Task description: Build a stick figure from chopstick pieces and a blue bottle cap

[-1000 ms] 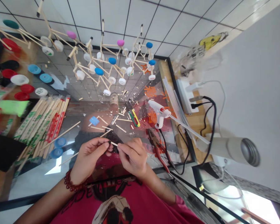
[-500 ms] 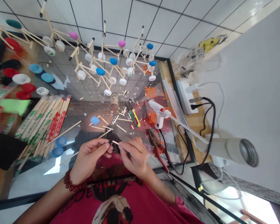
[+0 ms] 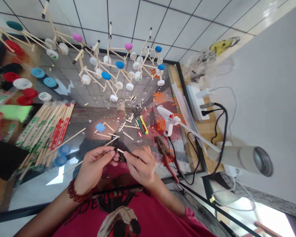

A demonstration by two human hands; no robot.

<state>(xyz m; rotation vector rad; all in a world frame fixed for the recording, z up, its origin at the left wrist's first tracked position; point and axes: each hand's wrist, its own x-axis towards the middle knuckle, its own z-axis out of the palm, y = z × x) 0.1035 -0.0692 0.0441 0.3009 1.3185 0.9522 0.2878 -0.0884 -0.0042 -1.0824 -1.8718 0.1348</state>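
My right hand (image 3: 141, 163) pinches a short wooden stick (image 3: 120, 151) between thumb and fingers, its free end pointing left. Close beside it, the fingertips of my left hand (image 3: 97, 163) are pressed together around a small black piece (image 3: 115, 149), mostly hidden and hard to tell from the dark background. The stick's tip meets or nearly meets this piece; I cannot tell which. Beyond my hands, cut stick pieces (image 3: 128, 135) and a small blue piece (image 3: 100, 127) lie on the glass table (image 3: 81, 115). A green and yellow cutter (image 3: 143, 124) rests among the scraps.
Several small stick-built bicycle models (image 3: 111, 70) with bottle-cap wheels stand along the back. At left lie bundled wrapped chopsticks (image 3: 45, 131) and blue caps (image 3: 60, 160). A white glue gun (image 3: 168, 120), red-handled pliers (image 3: 166, 158), a power strip (image 3: 196, 102) and cables are at right.
My right hand has shifted slightly left, bringing the wooden stick closer to my left fingertips. My left hand has hardly moved, and the things on the table are unchanged.
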